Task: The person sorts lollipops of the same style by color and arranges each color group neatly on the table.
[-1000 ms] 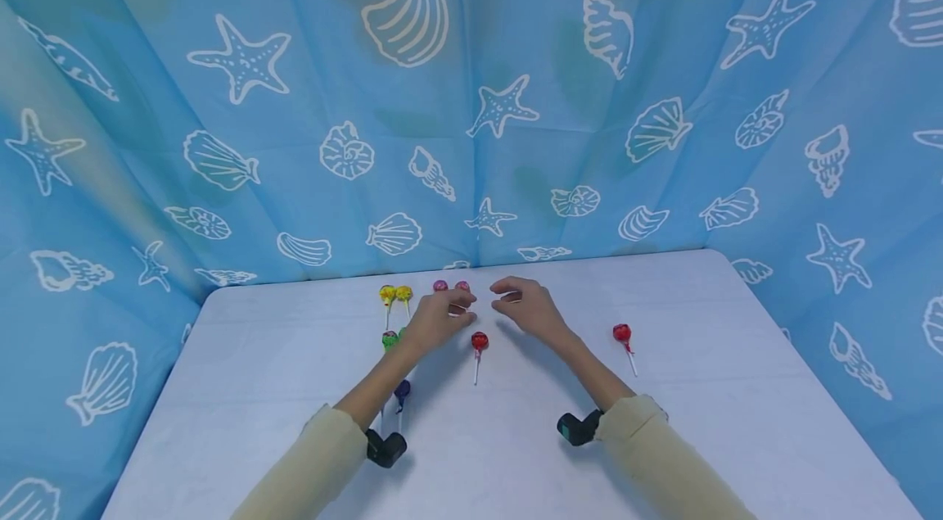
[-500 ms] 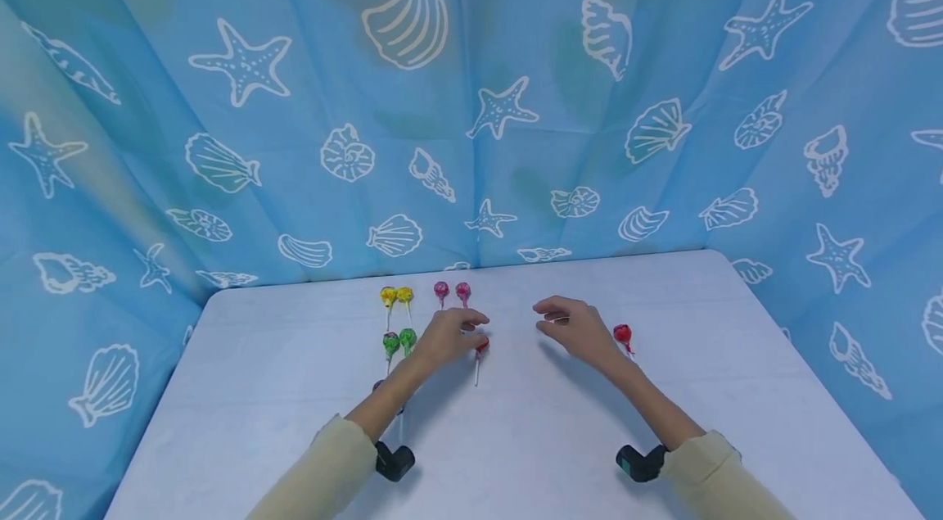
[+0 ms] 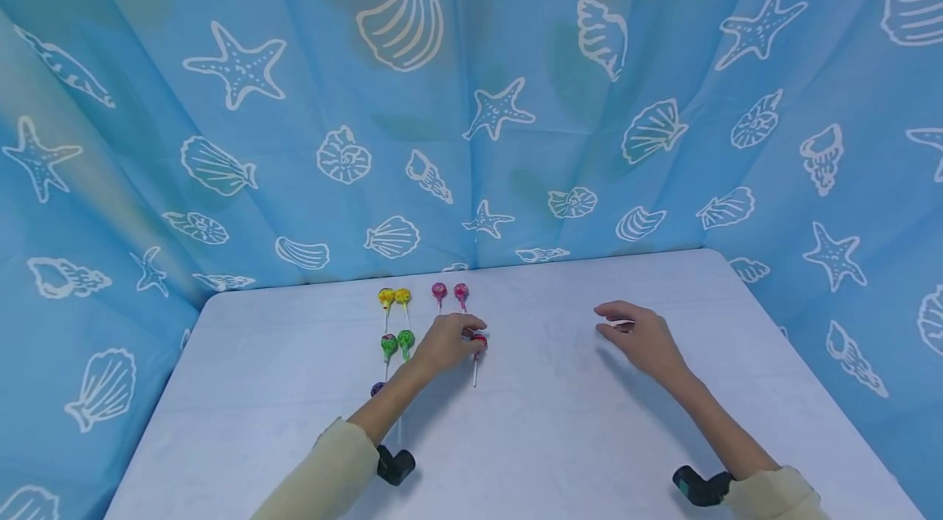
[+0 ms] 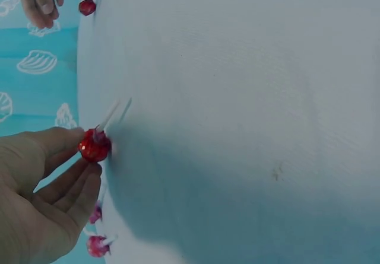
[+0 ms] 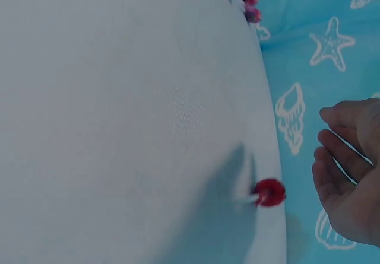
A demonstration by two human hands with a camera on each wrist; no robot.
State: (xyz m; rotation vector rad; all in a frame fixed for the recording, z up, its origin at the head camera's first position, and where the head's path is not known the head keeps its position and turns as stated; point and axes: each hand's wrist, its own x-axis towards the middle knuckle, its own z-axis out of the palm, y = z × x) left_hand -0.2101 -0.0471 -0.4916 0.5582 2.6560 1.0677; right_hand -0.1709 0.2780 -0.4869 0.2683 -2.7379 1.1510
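Observation:
In the head view my left hand (image 3: 445, 342) is over a red lollipop (image 3: 476, 373) near the table's middle. The left wrist view shows thumb and fingertips pinching the wrapped red head (image 4: 95, 145), its white stick pointing away from the palm. My right hand (image 3: 639, 340) hovers at the right with loosely bent fingers and nothing between them. A second red lollipop (image 5: 270, 193) lies near those fingers in the right wrist view, apart from them; in the head view that hand hides it.
Left of my left hand lie two yellow lollipops (image 3: 394, 298), two green lollipops (image 3: 396, 344) and a dark purple lollipop (image 3: 378, 389), partly behind the forearm. Two pink lollipops (image 3: 450, 291) lie beyond the hand. A blue shell-print curtain (image 3: 486, 94) hangs behind the white table (image 3: 545, 438).
My left hand has come down and nearer to the red lollipop's head. The right hand has moved right, away from the left one, and now covers the other red lollipop.

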